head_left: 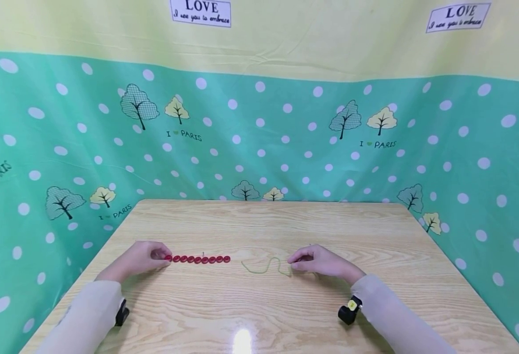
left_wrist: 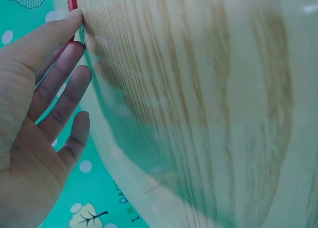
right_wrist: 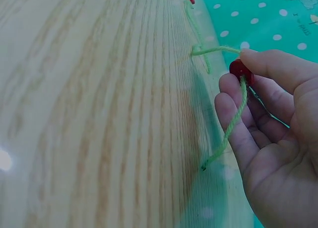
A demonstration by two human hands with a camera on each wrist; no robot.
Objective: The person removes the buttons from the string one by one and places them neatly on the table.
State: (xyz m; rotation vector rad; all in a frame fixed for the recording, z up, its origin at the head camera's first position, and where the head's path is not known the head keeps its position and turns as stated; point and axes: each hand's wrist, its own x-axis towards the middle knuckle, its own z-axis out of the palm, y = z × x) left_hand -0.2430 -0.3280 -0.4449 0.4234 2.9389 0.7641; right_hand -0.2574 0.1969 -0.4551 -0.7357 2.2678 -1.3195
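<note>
A row of several round red buttons (head_left: 198, 259) lies on the wooden table, left of centre. At the row's left end my left hand (head_left: 142, 257) pinches the outermost button between thumb and fingers; in the left wrist view, the thumb and index finger of that hand (left_wrist: 47, 84) meet at the red edge. Right of centre, my right hand (head_left: 323, 260) holds a single red button (right_wrist: 241, 71) by thumb and fingertips. Green yarn (right_wrist: 233, 119) passes through this button, one end hanging below. The rest of the green yarn (head_left: 259, 272) trails in a wavy line toward the row.
The light wooden table (head_left: 259, 221) runs back to a green dotted curtain (head_left: 259, 132) that also encloses both sides. A tiny upright piece (head_left: 203, 254) shows just behind the button row. Black wrist cameras (head_left: 349, 310) sit on both wrists.
</note>
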